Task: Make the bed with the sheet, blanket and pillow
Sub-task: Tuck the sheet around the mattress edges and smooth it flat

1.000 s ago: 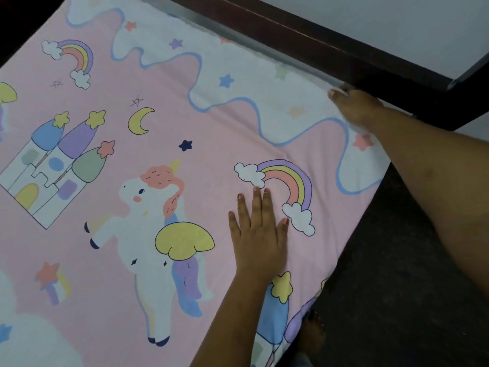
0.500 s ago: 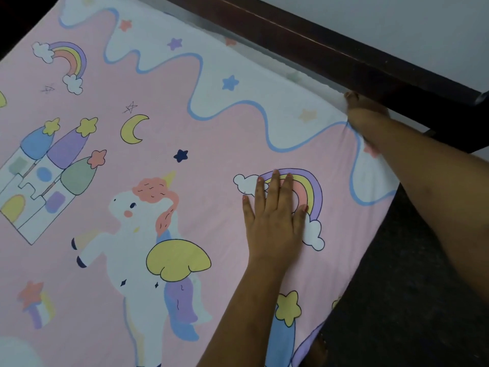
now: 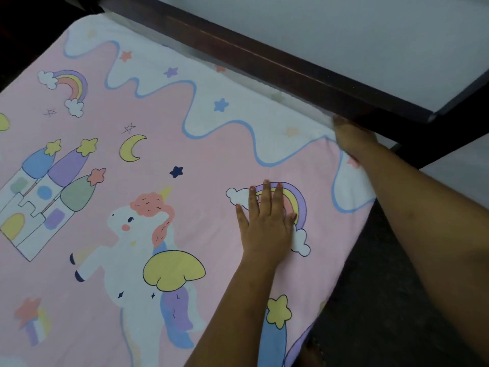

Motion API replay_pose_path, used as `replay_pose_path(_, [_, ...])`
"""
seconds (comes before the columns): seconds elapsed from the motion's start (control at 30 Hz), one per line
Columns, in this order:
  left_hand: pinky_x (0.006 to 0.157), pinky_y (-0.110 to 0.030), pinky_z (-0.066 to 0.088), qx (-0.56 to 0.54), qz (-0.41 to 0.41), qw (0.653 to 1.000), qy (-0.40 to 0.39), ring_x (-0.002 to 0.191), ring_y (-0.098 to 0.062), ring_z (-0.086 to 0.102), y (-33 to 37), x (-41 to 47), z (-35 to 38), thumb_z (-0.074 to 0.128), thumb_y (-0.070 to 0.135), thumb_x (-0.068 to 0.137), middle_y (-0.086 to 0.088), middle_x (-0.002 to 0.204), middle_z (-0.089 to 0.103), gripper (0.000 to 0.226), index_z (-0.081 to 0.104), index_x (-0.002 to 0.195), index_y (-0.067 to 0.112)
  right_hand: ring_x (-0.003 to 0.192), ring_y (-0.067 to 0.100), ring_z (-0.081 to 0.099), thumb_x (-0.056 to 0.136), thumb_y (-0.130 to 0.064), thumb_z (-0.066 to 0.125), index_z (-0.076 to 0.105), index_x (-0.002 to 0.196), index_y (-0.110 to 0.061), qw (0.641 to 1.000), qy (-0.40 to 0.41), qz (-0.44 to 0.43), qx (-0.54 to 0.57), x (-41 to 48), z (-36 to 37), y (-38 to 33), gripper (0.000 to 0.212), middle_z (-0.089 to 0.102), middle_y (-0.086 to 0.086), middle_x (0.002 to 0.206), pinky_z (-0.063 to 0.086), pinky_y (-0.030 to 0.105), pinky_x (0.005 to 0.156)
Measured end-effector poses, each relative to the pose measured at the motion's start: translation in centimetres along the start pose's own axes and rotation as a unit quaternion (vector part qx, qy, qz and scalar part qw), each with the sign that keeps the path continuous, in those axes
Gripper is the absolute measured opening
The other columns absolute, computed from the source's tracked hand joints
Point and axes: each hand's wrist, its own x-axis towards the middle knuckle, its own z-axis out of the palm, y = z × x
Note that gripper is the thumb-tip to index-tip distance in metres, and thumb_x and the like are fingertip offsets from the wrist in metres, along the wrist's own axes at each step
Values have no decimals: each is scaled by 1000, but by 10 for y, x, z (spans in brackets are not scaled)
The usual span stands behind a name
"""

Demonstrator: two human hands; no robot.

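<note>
I see 1 sheet (image 3: 201,160), pink w/ unicorn print, spread flat over the bed. 2 hands: left hand (image 3: 267,223) flat, fingers straight, pressing it; right hand (image 3: 353,137) at corner by dark frame (image 3: 277,64), grip can't tell.

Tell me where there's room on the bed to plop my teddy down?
Most of the sheet is bare: the stretch from the castle print across the unicorn print. It's crowded by the headboard corner, where the right hand works the edge and the left hand presses flat on the rainbow.
</note>
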Motion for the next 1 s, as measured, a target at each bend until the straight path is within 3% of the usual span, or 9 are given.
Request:
replay_pose_path(0.1, [114, -53, 3, 15, -18, 999, -22, 145, -24, -13, 2, -1, -5, -16, 54, 70, 4, 158, -14, 86, -8, 150, 26, 130, 34, 42, 101, -43, 26, 41, 139, -9, 987, 89, -82, -102, -44, 5, 8, 53, 45, 17, 142, 29, 44, 108])
replay_pose_path(0.2, [114, -52, 2, 12, -17, 998, -51, 144, -26, -15, 8, -2, -11, 6, 55, 93, 2, 157, -17, 68, -10, 150, 22, 139, 28, 29, 101, -39, 32, 29, 148, -13, 973, 179, -122, -82, -95, 28, 41, 53, 33, 8, 152, 20, 42, 113])
replay_pose_path(0.3, [114, -51, 1, 17, -6, 997, -71, 144, -29, -16, 12, -7, -14, 24, 48, 99, 3, 157, -19, 69, -11, 150, 19, 142, 19, 24, 104, -27, 32, 26, 149, -20, 939, 175, -42, 294, -125, 50, 65, 47, 24, 2, 156, 16, 30, 116])
replay_pose_path(0.37, [114, -51, 3, 32, 6, 997, -68, 144, -30, -14, 15, -10, -13, 25, 47, 99, 1, 157, -17, 69, -11, 150, 17, 135, 15, 38, 104, -31, 30, 33, 146, -24, 818, 125, 16, 562, -120, 52, 76, 43, 36, -1, 150, 29, 36, 115])
replay_pose_path(0.4, [114, -51, 4, 38, 6, 997, -66, 144, -31, -12, 15, -12, -12, 26, 46, 99, 0, 157, -17, 69, -11, 150, 16, 130, 15, 45, 104, -35, 29, 41, 143, -23, 767, 107, 47, 631, -114, 49, 79, 43, 45, 0, 145, 35, 37, 111])
replay_pose_path(0.47, [114, -51, 5, 38, -1, 997, -68, 144, -32, -11, 18, -11, -10, 26, 45, 99, -1, 158, -16, 70, -11, 149, 15, 119, 15, 56, 103, -35, 36, 54, 133, -21, 744, 86, 98, 656, -102, 43, 84, 38, 59, -1, 131, 46, 32, 100])
replay_pose_path(0.57, [114, -53, 4, 17, -16, 998, -64, 144, -33, -11, 25, -7, -9, 26, 46, 98, 1, 158, -15, 70, -12, 149, 16, 104, 12, 62, 97, -26, 45, 63, 122, -21, 785, 62, 137, 601, -92, 40, 89, 31, 66, -3, 117, 51, 23, 81])
replay_pose_path(0.77, [113, -53, -1, -18, 8, 998, -55, 145, -25, -14, 44, 14, -11, 29, 46, 98, 5, 158, -15, 70, -10, 150, 20, 96, 15, 62, 100, -10, 43, 60, 124, -10, 814, 49, 127, 565, -81, 45, 106, 30, 64, 2, 110, 53, 17, 75])
replay_pose_path(1.0, [113, -55, 3, -27, 98, 994, -50, 145, -26, -10, 76, 57, -26, 30, 42, 100, 6, 159, -7, 59, 1, 150, 31, 99, 33, 56, 94, -6, 43, 63, 97, -1, 973, 119, 48, 194, -82, 47, 124, 21, 60, 20, 103, 35, 25, 73])
